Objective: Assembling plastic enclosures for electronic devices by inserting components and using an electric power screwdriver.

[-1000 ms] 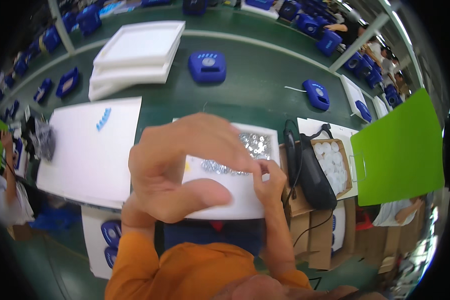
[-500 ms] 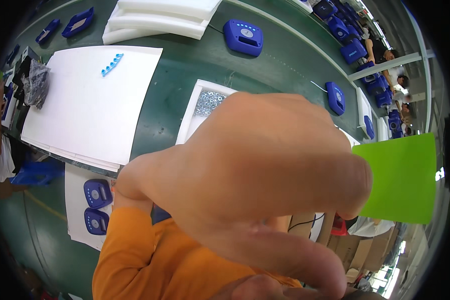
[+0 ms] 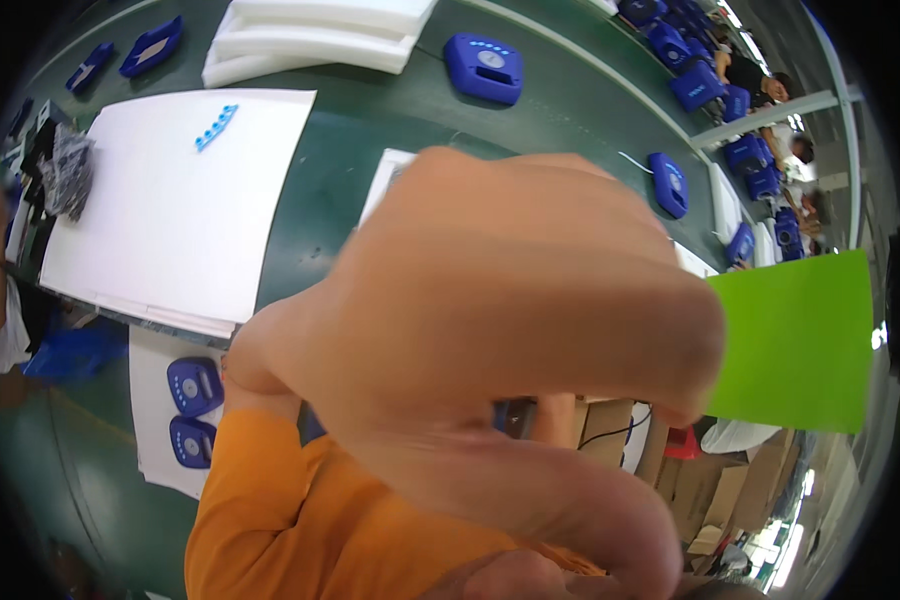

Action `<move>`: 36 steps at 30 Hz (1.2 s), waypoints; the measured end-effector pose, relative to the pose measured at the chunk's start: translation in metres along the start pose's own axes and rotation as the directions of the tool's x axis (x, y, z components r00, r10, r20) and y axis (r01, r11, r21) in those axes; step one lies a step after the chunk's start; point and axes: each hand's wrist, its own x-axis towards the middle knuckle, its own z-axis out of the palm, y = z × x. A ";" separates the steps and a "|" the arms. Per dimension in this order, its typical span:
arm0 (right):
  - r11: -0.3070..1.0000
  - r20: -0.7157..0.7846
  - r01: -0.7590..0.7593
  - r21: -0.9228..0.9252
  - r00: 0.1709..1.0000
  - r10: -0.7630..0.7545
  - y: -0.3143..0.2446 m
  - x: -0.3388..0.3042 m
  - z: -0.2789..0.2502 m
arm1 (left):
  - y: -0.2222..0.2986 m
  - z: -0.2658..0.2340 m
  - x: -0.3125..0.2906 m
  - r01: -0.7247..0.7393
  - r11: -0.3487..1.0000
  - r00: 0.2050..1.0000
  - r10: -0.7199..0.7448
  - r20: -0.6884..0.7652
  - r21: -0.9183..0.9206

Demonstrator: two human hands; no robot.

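The white tray (image 3: pixel 381 182) now shows only a corner behind the left hand (image 3: pixel 510 290), which has risen nearer, fingers curled, thumb apart, nothing visible held; the right hand's hidden, its grip and progress untellable

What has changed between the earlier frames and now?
The bare left hand has come closer to the camera and shifted rightward in the picture, now covering most of the white rectangular tray and hiding the right hand. The view has turned too. No grasp or release can be made out. The light-blue toothed strip still lies on the large white sheet.
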 end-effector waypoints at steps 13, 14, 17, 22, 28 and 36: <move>1.000 0.011 -0.006 -0.029 1.000 0.006 0.002 -0.001 0.005 | 0.004 -0.001 0.028 0.039 0.996 0.984 -0.053 0.170 0.086; 0.996 0.006 0.031 -0.081 1.000 -0.030 -0.012 0.001 -0.012 | 0.000 0.002 0.031 0.059 0.996 0.985 -0.070 0.155 0.073; 0.795 -0.548 -0.302 -0.526 0.835 -0.045 0.067 -0.050 0.049 | -0.001 0.006 0.036 0.150 0.985 0.979 -0.160 0.122 0.090; 0.994 -0.027 0.079 -0.071 0.996 -0.082 0.001 0.007 -0.005 | -0.002 0.000 0.028 0.107 0.994 0.990 -0.110 0.090 0.032; 0.992 -0.031 0.083 -0.096 0.996 -0.087 -0.002 0.006 0.007 | 0.000 0.000 0.019 0.094 0.996 0.989 -0.094 0.113 0.008; 0.989 -0.058 0.107 -0.099 0.992 -0.113 0.000 -0.001 -0.003 | 0.002 0.001 0.000 0.039 0.997 0.991 -0.046 0.125 0.060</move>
